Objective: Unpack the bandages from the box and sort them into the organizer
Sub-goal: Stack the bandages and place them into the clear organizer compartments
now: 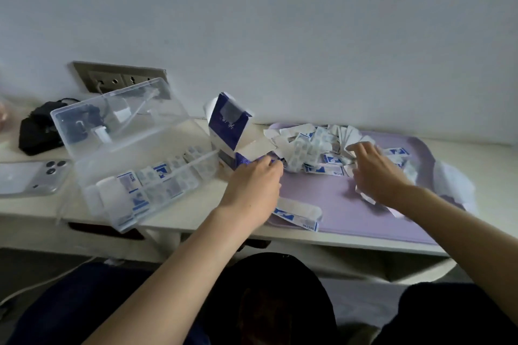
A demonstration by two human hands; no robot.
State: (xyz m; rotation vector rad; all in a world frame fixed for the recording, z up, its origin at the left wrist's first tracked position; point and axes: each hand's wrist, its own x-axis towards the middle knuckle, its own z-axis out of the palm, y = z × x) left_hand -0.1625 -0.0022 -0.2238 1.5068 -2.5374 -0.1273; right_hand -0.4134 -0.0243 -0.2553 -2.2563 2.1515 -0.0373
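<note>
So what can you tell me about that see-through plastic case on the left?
The organizer is a clear plastic case with a hinged lid standing open and tilted backward. Dividers split it into compartments, and several hold blue-and-white bandages. It rests on the white desk near the front edge, just left of the blue box.

A bare stretch of mat (344, 204) is left open at the near middle of the bench (182, 213). Passage leftward is blocked by the upright box (228, 126) and the organizer (84, 176) with its raised lid (120, 117); farther back, bandages (314, 145) are heaped.
</note>
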